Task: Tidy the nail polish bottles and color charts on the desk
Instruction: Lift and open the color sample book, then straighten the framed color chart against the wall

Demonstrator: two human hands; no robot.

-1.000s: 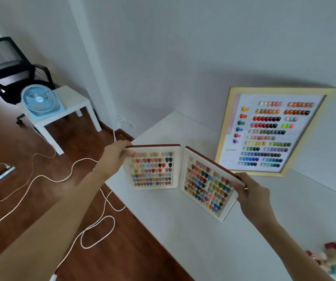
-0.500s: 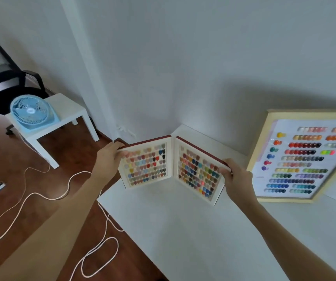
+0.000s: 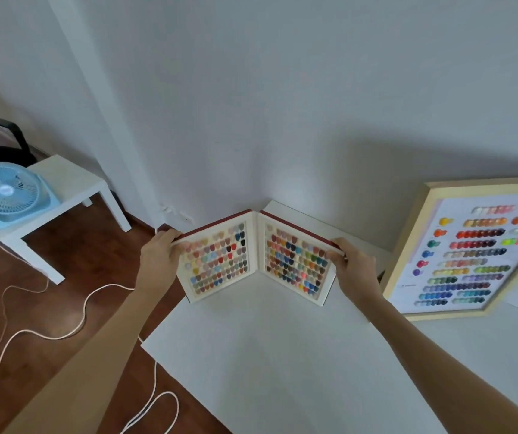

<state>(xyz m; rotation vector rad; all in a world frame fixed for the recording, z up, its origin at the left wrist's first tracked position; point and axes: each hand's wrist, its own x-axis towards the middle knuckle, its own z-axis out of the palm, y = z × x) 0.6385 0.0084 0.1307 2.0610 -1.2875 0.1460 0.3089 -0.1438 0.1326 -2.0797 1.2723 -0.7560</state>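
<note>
**Folding chart nearly placed, bottles not yet in sight**

While both hands grip the folding color chart (image 3: pixel 256 256), it stands open like a book at the far corner of the white surface (image 3: pixel 282 355), its spine toward the wall and its lower edges at or just above the top; I cannot tell whether it touches. The left hand (image 3: pixel 157 261) pinches the chart's left outer edge, thumb on the front and fingers wrapped behind. The right hand (image 3: pixel 353 266) clamps the chart's right outer edge in the same way.

Right of the folding chart, the framed color chart (image 3: pixel 476 255) leans upright against the wall, its base on the surface, and appears already put in order. The folding chart looks close to its resting place but is not yet released.

No nail polish bottles appear anywhere around the folding chart, so that part of the tidying cannot be judged and probably remains.
</note>
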